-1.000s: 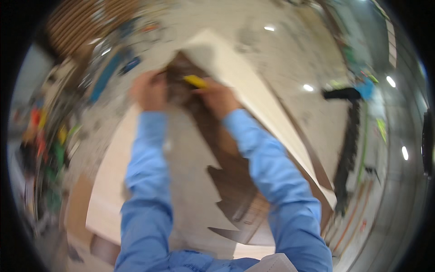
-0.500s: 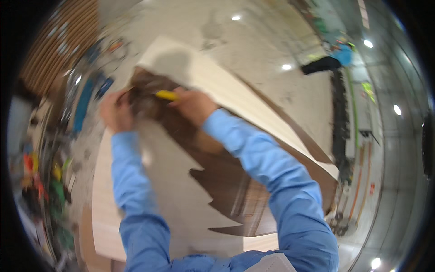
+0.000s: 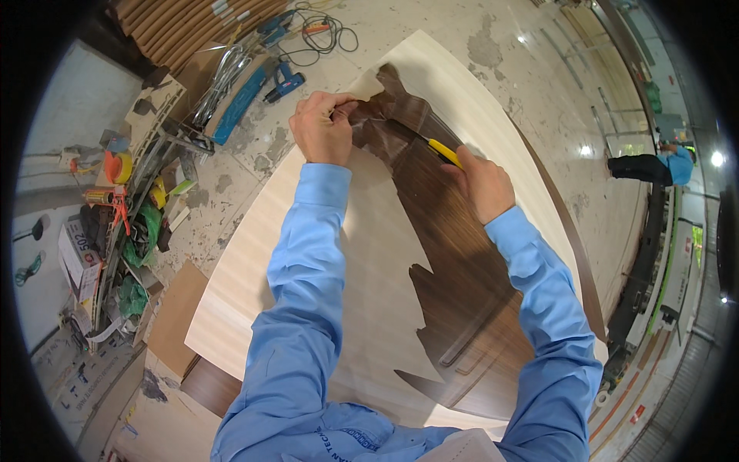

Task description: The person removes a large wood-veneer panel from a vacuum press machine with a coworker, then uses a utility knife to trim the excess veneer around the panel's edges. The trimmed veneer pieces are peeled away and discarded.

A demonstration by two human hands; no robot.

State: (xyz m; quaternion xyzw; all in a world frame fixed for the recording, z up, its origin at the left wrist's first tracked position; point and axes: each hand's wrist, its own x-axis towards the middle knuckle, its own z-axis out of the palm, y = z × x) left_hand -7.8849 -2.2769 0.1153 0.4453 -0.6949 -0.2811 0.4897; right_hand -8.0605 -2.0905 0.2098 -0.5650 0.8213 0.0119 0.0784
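A dark brown wood-grain film with a jagged left edge lies over a large pale board. Its far end is crumpled and lifted. My left hand is closed in a pinch on that crumpled end, near the board's far left edge. In my right hand is a yellow-handled cutter knife, its dark blade pointing up-left to the crumpled part. Whether the blade touches the film I cannot tell.
A blue heat gun, a long blue box and a coiled black cable lie on the floor beyond. Cluttered shelving stands left. A person in blue is far right. Brown panels show under the board.
My view has swung, so the board appears shifted right. My right hand has drawn farther from the left, and more of the knife shows. My left hand still pinches the film's far end.
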